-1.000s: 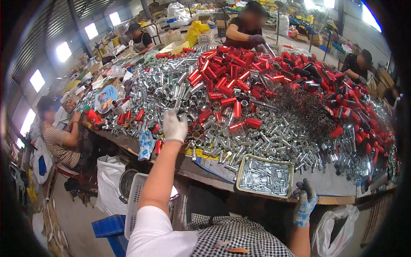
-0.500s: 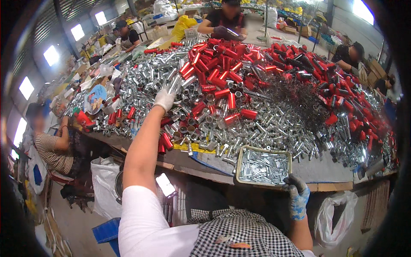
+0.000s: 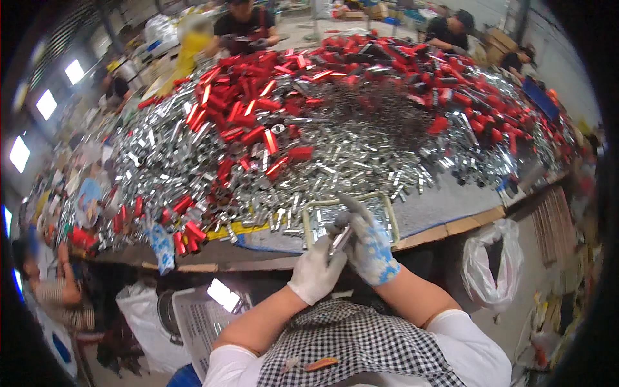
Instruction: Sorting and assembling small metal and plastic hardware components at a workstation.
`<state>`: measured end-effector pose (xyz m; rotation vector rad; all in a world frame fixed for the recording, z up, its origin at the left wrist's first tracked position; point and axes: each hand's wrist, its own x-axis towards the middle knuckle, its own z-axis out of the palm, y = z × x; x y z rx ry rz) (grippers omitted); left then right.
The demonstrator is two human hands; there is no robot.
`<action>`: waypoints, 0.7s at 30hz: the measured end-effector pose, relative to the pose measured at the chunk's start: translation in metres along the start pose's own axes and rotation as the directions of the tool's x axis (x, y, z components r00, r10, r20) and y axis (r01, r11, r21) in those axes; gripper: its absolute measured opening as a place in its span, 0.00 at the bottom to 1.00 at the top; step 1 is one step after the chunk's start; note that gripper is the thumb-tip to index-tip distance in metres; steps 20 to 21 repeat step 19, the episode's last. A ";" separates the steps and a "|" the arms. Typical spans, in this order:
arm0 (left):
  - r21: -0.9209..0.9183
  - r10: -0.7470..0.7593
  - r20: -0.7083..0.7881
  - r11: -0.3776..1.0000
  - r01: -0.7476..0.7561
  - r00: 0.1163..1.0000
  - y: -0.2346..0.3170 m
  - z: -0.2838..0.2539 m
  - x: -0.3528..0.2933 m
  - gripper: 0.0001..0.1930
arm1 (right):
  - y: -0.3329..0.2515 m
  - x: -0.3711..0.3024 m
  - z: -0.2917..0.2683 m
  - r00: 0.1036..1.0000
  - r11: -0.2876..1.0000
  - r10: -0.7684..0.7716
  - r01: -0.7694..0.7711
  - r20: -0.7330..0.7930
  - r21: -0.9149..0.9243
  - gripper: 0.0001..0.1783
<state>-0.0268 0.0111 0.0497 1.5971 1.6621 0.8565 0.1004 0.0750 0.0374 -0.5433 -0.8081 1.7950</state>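
Note:
My left hand (image 3: 318, 274), in a white glove, is closed around a short silver metal tube (image 3: 342, 240) in front of my body. Against the tube's far end rests my right hand (image 3: 373, 257), gloved in grey with blue and white patches. Its fingers curl in, blurred, and whatever they hold is hidden. Both hands meet over the near rim of a shallow cream-rimmed tray (image 3: 394, 222) of small metal pins at the table edge. Beyond the tray spreads a heap of silver metal tubes (image 3: 258, 209).
Red tubes (image 3: 242, 113) top the heap, with dark wiry shavings (image 3: 377, 113) beside them. A patterned blue glove (image 3: 161, 247) hangs over the table edge. A phone (image 3: 224, 295) and white bags (image 3: 493, 264) are below. Another person (image 3: 244, 29) works across the table.
My left hand has come back from the heap to my front, now with a metal tube. My right hand has moved left from the tray's corner to meet it. The view has shifted.

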 end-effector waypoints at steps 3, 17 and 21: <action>-0.057 0.037 0.154 0.998 -0.028 0.987 -0.015 0.010 0.014 0.16 | -0.018 0.017 -0.002 0.991 0.999 -0.030 0.032 -0.129 0.012 0.24; -0.848 -0.125 -0.181 0.522 -0.091 0.975 -0.018 0.054 0.037 0.18 | -0.058 -0.032 -0.075 0.794 0.072 -0.314 0.566 0.520 -0.821 0.26; -0.806 -0.071 -0.229 0.573 -0.149 0.971 -0.014 0.059 0.038 0.21 | -0.059 -0.055 -0.097 0.821 0.099 -0.313 0.529 0.478 -0.843 0.25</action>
